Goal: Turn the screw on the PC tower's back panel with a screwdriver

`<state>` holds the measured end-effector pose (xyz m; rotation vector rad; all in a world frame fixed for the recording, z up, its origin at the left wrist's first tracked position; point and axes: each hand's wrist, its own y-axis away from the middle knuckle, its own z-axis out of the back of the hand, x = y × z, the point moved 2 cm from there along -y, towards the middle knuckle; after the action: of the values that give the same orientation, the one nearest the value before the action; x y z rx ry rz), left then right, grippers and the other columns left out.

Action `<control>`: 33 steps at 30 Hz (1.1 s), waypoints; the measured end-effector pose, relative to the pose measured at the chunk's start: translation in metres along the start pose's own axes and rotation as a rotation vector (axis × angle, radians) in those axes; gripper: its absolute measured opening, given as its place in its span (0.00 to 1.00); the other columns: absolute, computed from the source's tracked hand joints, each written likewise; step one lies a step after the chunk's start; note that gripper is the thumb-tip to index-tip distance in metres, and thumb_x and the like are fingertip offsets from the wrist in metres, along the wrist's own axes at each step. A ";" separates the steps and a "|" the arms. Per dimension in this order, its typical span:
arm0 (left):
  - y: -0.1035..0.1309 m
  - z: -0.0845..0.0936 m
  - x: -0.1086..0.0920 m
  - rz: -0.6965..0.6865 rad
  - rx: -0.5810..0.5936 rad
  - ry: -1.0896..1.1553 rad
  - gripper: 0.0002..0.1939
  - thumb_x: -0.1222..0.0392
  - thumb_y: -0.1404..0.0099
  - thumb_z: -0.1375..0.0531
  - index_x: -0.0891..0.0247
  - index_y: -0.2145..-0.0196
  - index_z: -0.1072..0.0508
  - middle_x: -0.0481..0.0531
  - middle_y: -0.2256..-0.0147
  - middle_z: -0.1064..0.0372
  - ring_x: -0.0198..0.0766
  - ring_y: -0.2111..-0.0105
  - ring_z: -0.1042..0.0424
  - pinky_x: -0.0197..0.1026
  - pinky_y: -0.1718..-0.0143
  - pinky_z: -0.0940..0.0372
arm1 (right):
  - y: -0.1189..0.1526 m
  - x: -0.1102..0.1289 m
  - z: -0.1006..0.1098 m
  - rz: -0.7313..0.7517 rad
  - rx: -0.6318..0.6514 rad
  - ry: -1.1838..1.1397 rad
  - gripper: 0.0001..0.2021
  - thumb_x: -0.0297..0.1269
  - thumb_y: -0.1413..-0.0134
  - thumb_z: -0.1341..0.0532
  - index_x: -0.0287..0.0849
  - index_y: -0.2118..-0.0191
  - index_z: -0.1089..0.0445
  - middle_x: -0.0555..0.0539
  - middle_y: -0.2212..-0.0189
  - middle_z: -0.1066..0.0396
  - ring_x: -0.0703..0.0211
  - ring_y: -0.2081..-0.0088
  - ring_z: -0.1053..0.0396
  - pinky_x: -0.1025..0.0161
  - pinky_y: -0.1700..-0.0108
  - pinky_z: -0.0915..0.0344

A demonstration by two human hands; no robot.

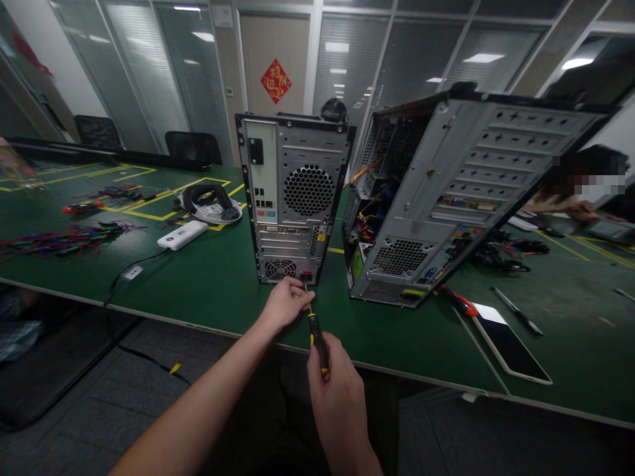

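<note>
Head view: screwdriver job at the back of a PC. The yellow-and-black screwdriver (316,338) is in front of the smaller computer tower (292,241), tip up at the near right bottom corner, by a red-and-black fitting (307,274). The right hand (341,383) has its fingers wrapped round the handle, and the left hand (284,305) has its fingers pinching the thin shaft close to the tip. Can't make out the screw head itself, too small and half covered. Anyway, I like the two-hand setup: let the left act as a loose guide so the shaft can spin, and let the right do the pushing and turning. The shaft comes in from the near side and seems tilted, so I'd line it up square with the panel first or it could cam out and chew the slot. Press before you twist, go slow. Tower's standing upright near the edge of the green counter (218,291), so don't lean so hard it slides or tips away to the far side. Also mind the elbow, the bigger tower with its side open (411,218) is just to the right.
</note>
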<state>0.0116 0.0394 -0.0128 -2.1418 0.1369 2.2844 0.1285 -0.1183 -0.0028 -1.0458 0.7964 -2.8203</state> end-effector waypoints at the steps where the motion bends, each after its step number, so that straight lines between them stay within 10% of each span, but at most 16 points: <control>1: 0.000 0.000 -0.001 0.006 0.003 0.008 0.19 0.62 0.44 0.27 0.63 0.61 0.33 0.47 0.76 0.26 0.36 0.77 0.25 0.35 0.71 0.35 | -0.001 0.000 0.001 -0.006 0.004 -0.014 0.14 0.39 0.28 0.49 0.41 0.50 0.29 0.42 0.61 0.23 0.54 0.64 0.23 0.61 0.63 0.27; 33: 0.007 -0.001 -0.017 0.184 0.092 0.250 0.08 0.77 0.36 0.40 0.70 0.60 0.31 0.58 0.69 0.21 0.32 0.74 0.24 0.34 0.68 0.31 | 0.007 0.007 -0.006 0.230 -0.101 0.052 0.14 0.30 0.33 0.44 0.39 0.47 0.26 0.37 0.52 0.29 0.52 0.58 0.23 0.58 0.60 0.21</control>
<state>0.0135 0.0334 0.0047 -2.4483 0.4491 2.0359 0.1187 -0.1233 -0.0055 -0.8334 1.0037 -2.6474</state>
